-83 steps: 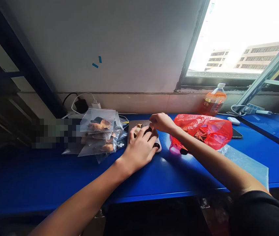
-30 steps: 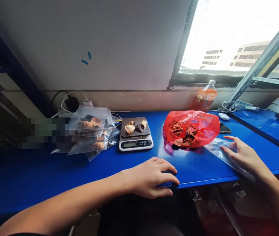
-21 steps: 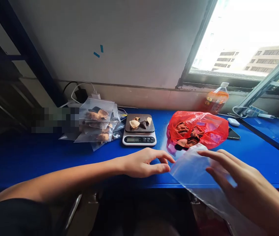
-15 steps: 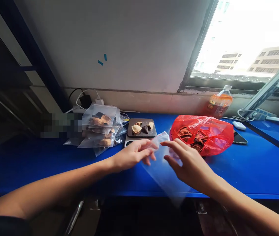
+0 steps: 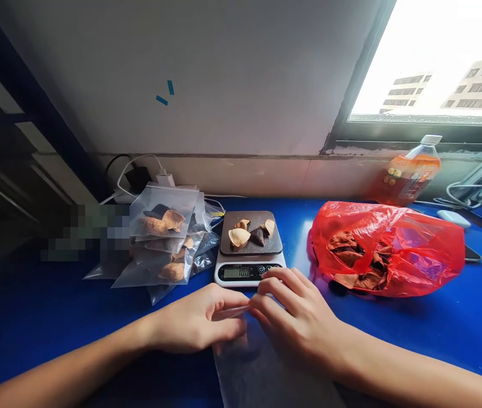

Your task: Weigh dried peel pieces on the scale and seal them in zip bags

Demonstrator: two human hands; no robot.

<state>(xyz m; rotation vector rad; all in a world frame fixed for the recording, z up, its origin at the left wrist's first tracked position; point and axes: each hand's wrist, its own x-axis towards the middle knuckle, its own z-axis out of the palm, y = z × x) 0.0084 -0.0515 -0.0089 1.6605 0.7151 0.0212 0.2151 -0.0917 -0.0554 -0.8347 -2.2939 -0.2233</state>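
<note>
A clear plastic bag (image 5: 261, 368) hangs between my hands in front of a kitchen scale (image 5: 251, 272). My left hand (image 5: 204, 320) grips the bag's upper edge between thumb and fingers. My right hand (image 5: 291, 311) is closed on the same edge, its fingers bent and its fingertips partly hidden. Several dried shell-like pieces (image 5: 239, 237), pale, brown and dark, lie on the scale's dark plate. The scale's display is lit with digits. To the right sits a red plastic bag (image 5: 423, 263), with dried reddish-brown pieces (image 5: 351, 258) in its opening.
Left of the scale, filled zip bags (image 5: 160, 226) are stacked on the blue table (image 5: 173, 362). Chargers and cables (image 5: 164, 177) lie behind them. An orange-labelled drink bottle (image 5: 410, 173), a white case (image 5: 453, 218) and a partly hidden phone (image 5: 473, 254) are at the right.
My hands and the clear bag have come nearer and lower, uncovering the scale's display. My right fingers, spread before, are now closed on the bag's edge. The view has shifted slightly.
</note>
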